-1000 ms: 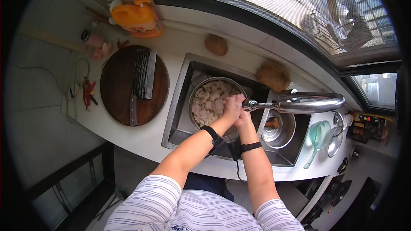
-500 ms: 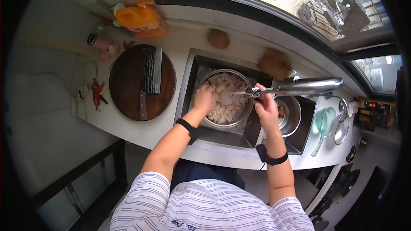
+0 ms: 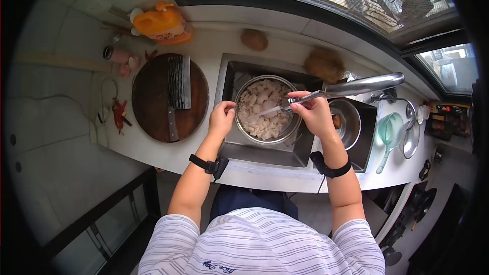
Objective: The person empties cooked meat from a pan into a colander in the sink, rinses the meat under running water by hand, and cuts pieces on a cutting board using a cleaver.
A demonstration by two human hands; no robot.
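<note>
The left hand (image 3: 222,118) is now staying outside the bowl (image 3: 279,142), whereas half a second ago it was dipping among the pale pieces of meat (image 3: 270,128) in the bowl. It is hovering at the bowl's left edge, near the middle of the frame, its fingers loosely bent; whether the fingertips are pinching the rim or only resting just beside it, I cannot tell. The right hand (image 3: 313,114), a little right of centre, is now pinching the end of the tap (image 3: 364,85) between thumb and fingers, and the tap is slanting down toward the lower left more than before. Its stream of water (image 3: 268,111) is running onto the meat, reaching farther into the bowl. The bowl itself is sitting in the left basin of the sink (image 3: 262,156), in the centre of the frame, with the meat lying inside. For the work in hand, this seems to be a turn from handling the meat directly to steering the water over it, the right hand doing the main part. Farther left, the cleaver (image 3: 180,84) is lying on the round chopping board (image 3: 147,99) on the surface (image 3: 153,157), while the second pot (image 3: 352,117) is standing in the right basin.
</note>
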